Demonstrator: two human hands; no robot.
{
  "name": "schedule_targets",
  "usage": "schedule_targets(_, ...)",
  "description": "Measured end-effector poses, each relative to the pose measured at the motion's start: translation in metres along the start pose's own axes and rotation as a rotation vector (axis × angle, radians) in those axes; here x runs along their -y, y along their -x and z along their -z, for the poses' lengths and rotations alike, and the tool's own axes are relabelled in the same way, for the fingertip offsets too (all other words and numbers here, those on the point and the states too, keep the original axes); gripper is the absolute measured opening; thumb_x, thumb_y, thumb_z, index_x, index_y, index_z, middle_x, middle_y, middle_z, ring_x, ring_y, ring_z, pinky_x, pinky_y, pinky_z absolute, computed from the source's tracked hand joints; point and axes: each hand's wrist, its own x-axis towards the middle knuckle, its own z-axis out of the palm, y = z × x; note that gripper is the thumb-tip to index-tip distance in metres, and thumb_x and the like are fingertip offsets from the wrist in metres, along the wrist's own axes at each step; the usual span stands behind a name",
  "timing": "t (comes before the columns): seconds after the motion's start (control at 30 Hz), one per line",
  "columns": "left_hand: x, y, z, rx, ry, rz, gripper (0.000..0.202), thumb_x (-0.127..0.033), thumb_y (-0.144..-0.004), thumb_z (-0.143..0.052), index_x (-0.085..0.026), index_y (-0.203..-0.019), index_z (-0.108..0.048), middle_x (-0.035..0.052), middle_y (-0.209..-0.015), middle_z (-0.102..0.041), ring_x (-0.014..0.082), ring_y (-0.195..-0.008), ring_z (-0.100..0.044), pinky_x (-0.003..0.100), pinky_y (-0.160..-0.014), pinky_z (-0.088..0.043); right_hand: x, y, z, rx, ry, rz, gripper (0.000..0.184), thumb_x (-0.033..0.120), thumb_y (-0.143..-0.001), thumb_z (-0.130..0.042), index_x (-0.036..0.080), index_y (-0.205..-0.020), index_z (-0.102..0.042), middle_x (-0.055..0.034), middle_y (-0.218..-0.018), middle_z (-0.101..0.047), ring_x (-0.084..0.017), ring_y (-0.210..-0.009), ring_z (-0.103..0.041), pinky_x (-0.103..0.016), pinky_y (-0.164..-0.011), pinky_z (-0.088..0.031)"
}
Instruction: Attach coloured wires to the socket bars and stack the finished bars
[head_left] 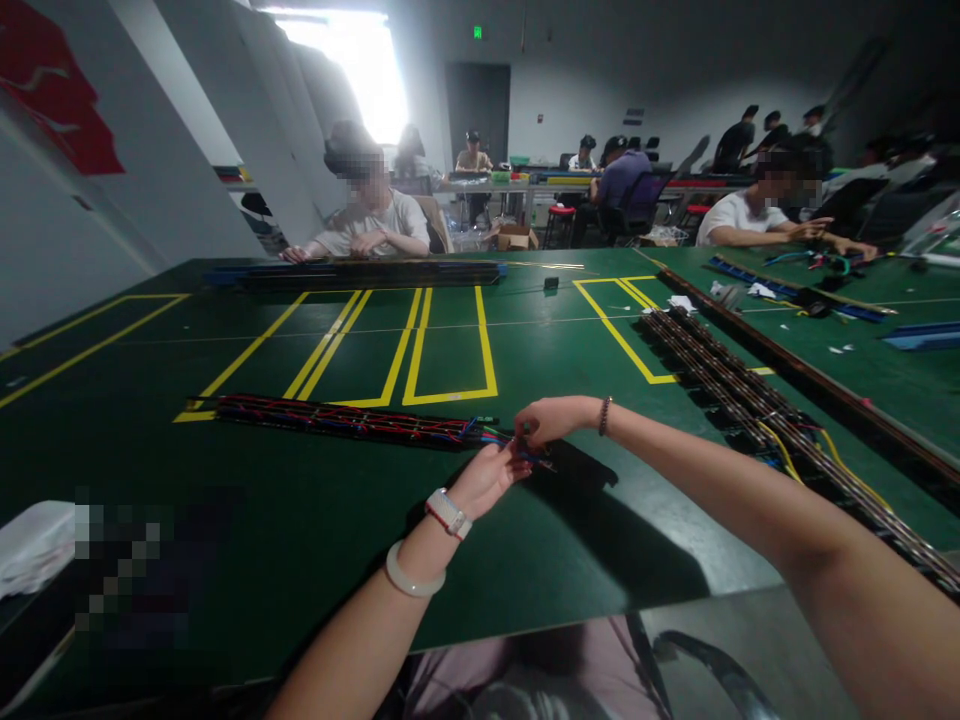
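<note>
A long black strip (337, 418) laced with red and blue wires lies across the green table (285, 520) in front of me. Both of my hands meet at its right end. My left hand (486, 478), with a watch and a pale bangle on the wrist, pinches the wire ends there. My right hand (551, 418), wearing a bead bracelet, closes its fingers on the same wire bundle (501, 438) from above.
Several long strips with yellow wires (750, 395) run diagonally at the right. Another long strip (360, 272) lies at the far edge before a seated person (367, 225). A person's sleeve (739, 215) works at the right table. Yellow tape lines (450, 345) mark the surface.
</note>
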Motion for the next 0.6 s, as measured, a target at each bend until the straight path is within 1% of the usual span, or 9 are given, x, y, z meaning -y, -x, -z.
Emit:
schedule_targets(0.1, 0.0, 0.0, 0.0, -0.018, -0.019, 0.007, 0.01, -0.011, -0.087, -0.054, -0.009, -0.077, -0.058, 0.0059, -0.071, -0.064, 0.0096, -0.059, -0.061, 0.02, -0.058, -0.051, 0.0, 0.0, -0.001, -0.017, 0.037, 0.003, 0.035, 0.02, -0.069, -0.058, 0.018, -0.104, -0.066, -0.0033, -0.086, -0.066, -0.012, -0.068, -0.054, -0.021, -0.055, -0.036)
schedule_targets(0.2, -0.002, 0.002, 0.0, -0.047, -0.037, 0.011, 0.015, -0.009, -0.088, -0.049, -0.009, -0.075, -0.057, 0.0063, -0.07, -0.064, 0.01, -0.058, -0.061, 0.021, -0.058, -0.051, -0.002, 0.001, 0.001, -0.033, 0.077, 0.01, 0.033, 0.021, -0.072, -0.058, 0.018, -0.104, -0.066, -0.0035, -0.084, -0.067, -0.012, -0.065, -0.055, -0.021, -0.054, -0.036)
schedule_targets(0.27, -0.004, 0.003, -0.001, -0.048, -0.05, 0.019, 0.015, -0.008, -0.089, -0.048, -0.007, -0.078, -0.058, 0.0077, -0.072, -0.066, 0.0103, -0.059, -0.062, 0.022, -0.058, -0.051, -0.004, 0.001, 0.003, -0.064, 0.146, 0.027, 0.031, 0.02, -0.074, -0.058, 0.018, -0.104, -0.066, -0.004, -0.084, -0.068, -0.013, -0.066, -0.057, -0.021, -0.055, -0.036)
schedule_targets(0.33, -0.005, 0.004, -0.003, -0.046, -0.063, 0.028, 0.014, -0.008, -0.088, -0.048, -0.006, -0.082, -0.06, 0.0085, -0.074, -0.067, 0.0098, -0.058, -0.061, 0.021, -0.057, -0.05, -0.006, -0.001, 0.005, -0.133, 0.266, 0.022, 0.029, 0.018, -0.075, -0.057, 0.019, -0.103, -0.067, -0.0055, -0.085, -0.069, -0.015, -0.071, -0.06, -0.023, -0.057, -0.037)
schedule_targets(0.43, -0.006, 0.005, -0.004, -0.068, -0.084, 0.022, 0.013, -0.011, -0.088, -0.051, -0.007, -0.081, -0.061, 0.0077, -0.072, -0.067, 0.0088, -0.054, -0.06, 0.02, -0.053, -0.048, -0.01, -0.008, 0.004, -0.259, 0.5, 0.011, 0.023, 0.013, -0.078, -0.054, 0.019, -0.096, -0.069, -0.009, -0.086, -0.07, -0.019, -0.079, -0.064, -0.026, -0.064, -0.038)
schedule_targets(0.5, -0.007, 0.006, -0.005, -0.07, -0.098, 0.029, 0.013, -0.013, -0.088, -0.052, -0.007, -0.079, -0.061, 0.0079, -0.072, -0.067, 0.0084, -0.053, -0.059, 0.019, -0.051, -0.047, -0.014, -0.015, 0.004, -0.326, 0.642, 0.064, 0.019, 0.011, -0.08, -0.052, 0.017, -0.089, -0.068, -0.0103, -0.084, -0.07, -0.021, -0.081, -0.065, -0.029, -0.069, -0.039)
schedule_targets(0.6, -0.009, 0.006, -0.005, -0.046, -0.112, 0.065, 0.014, -0.014, -0.088, -0.052, -0.007, -0.081, -0.061, 0.0089, -0.074, -0.067, 0.0082, -0.055, -0.059, 0.017, -0.05, -0.045, -0.023, -0.029, 0.006, -0.376, 0.772, 0.17, 0.016, 0.008, -0.081, -0.052, 0.015, -0.083, -0.067, -0.0094, -0.078, -0.07, -0.02, -0.08, -0.065, -0.031, -0.076, -0.04)
